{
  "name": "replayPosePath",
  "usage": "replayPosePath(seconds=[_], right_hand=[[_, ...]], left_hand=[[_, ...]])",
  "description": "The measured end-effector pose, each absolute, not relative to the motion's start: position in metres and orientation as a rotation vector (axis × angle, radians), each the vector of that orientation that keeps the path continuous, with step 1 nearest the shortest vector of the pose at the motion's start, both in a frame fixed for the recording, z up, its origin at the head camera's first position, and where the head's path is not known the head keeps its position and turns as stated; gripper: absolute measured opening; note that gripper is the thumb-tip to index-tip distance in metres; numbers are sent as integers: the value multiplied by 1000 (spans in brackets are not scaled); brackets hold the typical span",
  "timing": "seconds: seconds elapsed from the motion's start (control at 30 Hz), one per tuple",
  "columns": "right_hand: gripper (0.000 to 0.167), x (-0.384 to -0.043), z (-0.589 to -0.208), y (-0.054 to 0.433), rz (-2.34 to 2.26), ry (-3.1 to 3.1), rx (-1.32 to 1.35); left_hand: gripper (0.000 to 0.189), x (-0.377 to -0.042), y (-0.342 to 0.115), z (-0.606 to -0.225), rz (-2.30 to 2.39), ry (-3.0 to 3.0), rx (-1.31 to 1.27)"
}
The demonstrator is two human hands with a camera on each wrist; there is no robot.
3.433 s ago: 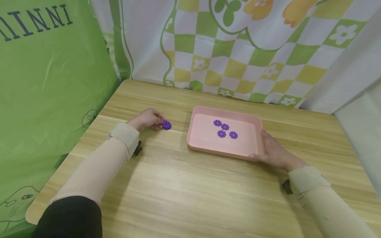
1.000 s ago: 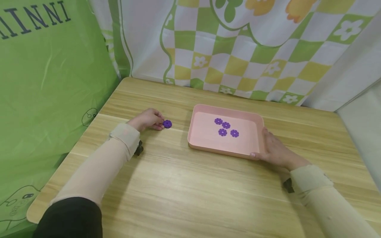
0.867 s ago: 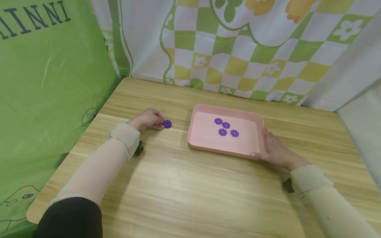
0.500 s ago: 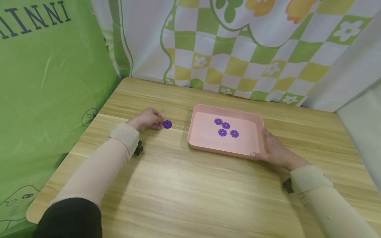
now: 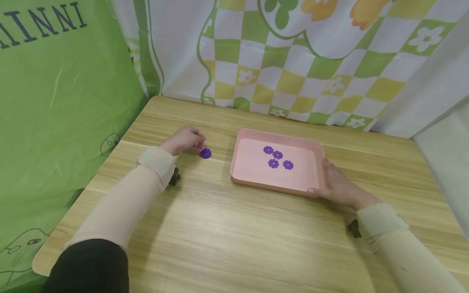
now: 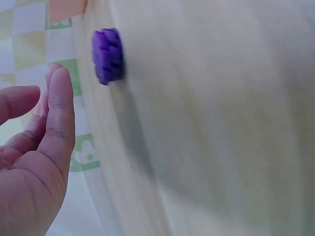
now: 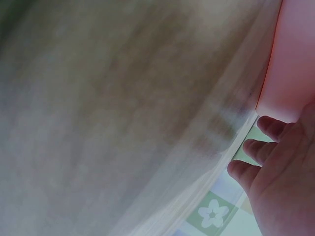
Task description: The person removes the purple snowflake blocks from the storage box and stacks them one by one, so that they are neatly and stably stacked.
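Gripping the pink tray [image 5: 249, 167] at its R end w/ my R hand [image 5: 338, 185], thumb at the near rim, fingers along the side wall. My L hand [image 5: 187, 139] has hold of nothing: fingers relaxed, thumb a bit apart from them, just beside a small stack of purple discs [image 5: 206, 153] on the wood table [image 5: 220, 228], L of the tray. L wrist view shows the stack apart from my fingertips [image 6: 60, 81]. 4 loose purple discs [image 5: 270, 163] lie flat in the tray, approx. mid-floor. Checked cloth [image 5: 282, 77] hangs behind the table; green cloth [image 5: 55, 101] w/ dark lettering on my L.
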State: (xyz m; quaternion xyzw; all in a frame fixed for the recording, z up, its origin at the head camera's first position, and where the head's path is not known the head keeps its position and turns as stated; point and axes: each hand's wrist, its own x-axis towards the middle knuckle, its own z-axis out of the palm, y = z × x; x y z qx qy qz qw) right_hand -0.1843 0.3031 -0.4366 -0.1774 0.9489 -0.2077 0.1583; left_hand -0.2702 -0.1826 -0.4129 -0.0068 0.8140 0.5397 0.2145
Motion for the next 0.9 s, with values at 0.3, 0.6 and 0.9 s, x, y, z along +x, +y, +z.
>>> replayPosePath(seconds=[0.3,0.6,0.9], right_hand=[[125,-185,-438,305,-603,2717,-522],[126,-186,-440,306,-607,2722,-530],[126,-186,-439,305,-596,2725,-535]], left_hand=[[32,-280,-161,-396,1487,2296,94],[28,-284,-131,-382,1493,2269,132],[24,-292,-83,-372,1458,2261,217]])
